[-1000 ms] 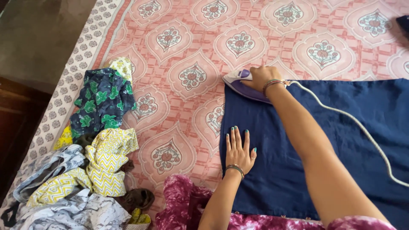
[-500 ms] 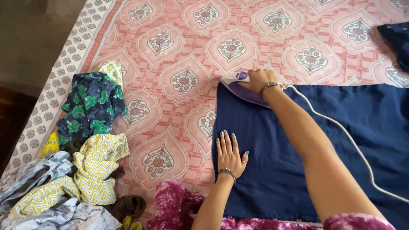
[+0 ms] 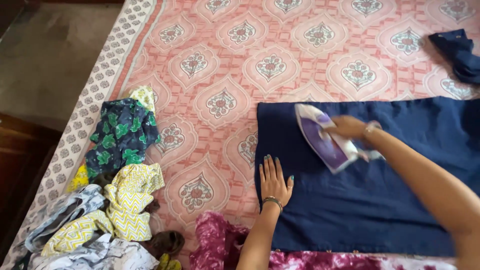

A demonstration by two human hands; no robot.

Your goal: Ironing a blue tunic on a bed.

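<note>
Pink patterned bedsheet [image 3: 225, 60]; crumpled clothes pile [image 3: 110, 190] near left. Your left hand [image 3: 274, 181] lies spread flat on navy cloth [image 3: 380, 200]; right hand [image 3: 350, 127] grips purple iron [image 3: 322, 140].

The spread cloth [image 3: 380, 200] lies flat on the bedsheet [image 3: 235, 65], occupying the right half of the view. The iron [image 3: 322, 142] rests on the cloth's upper left part, with the right hand [image 3: 350, 127] on its handle. The left hand [image 3: 274, 181] lies flat on the cloth's left edge, in front of and to the left of the iron. A pile of garments [image 3: 107, 190] lies on the sheet's left side, well apart from the cloth. 1 folded piece [image 3: 457, 52] lies at the far right, behind the cloth.
</note>
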